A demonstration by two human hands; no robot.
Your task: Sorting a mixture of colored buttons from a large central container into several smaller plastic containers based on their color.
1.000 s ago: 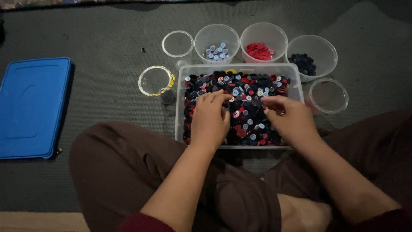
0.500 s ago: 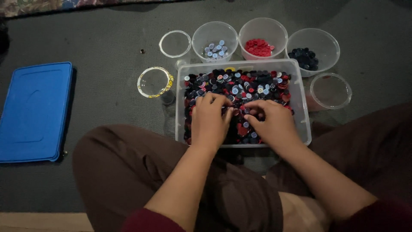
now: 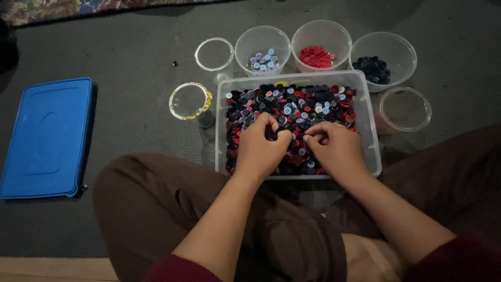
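A clear plastic tub (image 3: 368,125) on the floor holds a heap of mixed buttons (image 3: 297,104), dark, red and pale blue. Both my hands rest inside it on the heap. My left hand (image 3: 261,146) has its fingers curled and pinched down among the buttons. My right hand (image 3: 334,146) sits beside it, fingertips bent toward the left hand and touching the buttons. Whether either hand pinches a single button is too small to tell.
Behind the tub stand clear bowls: one with pale blue buttons (image 3: 262,60), one with red buttons (image 3: 316,56), one with dark buttons (image 3: 373,68). Further clear cups (image 3: 214,54), (image 3: 405,109) and a yellow-rimmed cup (image 3: 190,101) stand around. A blue lid (image 3: 47,136) lies left. My crossed legs fill the foreground.
My right hand has slid left across the buttons until its fingertips sit close to my left hand near the tub's middle. The left hand has stayed in place.
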